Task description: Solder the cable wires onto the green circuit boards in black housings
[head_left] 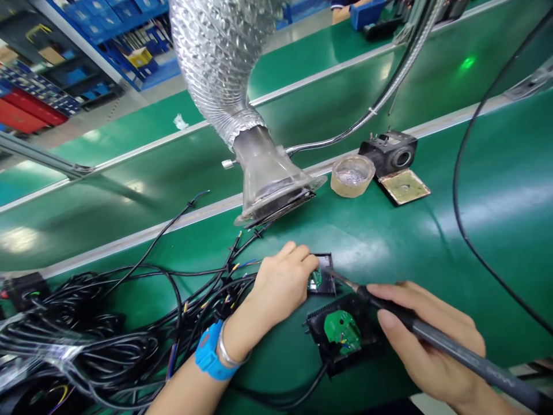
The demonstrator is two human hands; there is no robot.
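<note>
Soldering iron (470, 358) nearest, low right. Tabletop (401, 242): round tub (352, 189), silvery contents; nearer black housing (318, 334), green circuit board (341, 329) inside; farther housing (328, 281), likewise, partly hidden. Right hand (434, 369) pinches iron pen-like, tip at farther housing; left hand (283, 279) curled over it, grip unclear.

Blue wristband (209, 353), silver bangle (222, 346)

I count two hands (283, 282) at work, one soldering iron (449, 340), two black housings (316, 325), two green circuit boards (339, 329), one silver duct (220, 63), one funnel-shaped hood (261, 164), one round pot (348, 189), one blue wristband (209, 349), one metal bangle (223, 349). Black cables (43, 334): many, too tangled to number.
</note>
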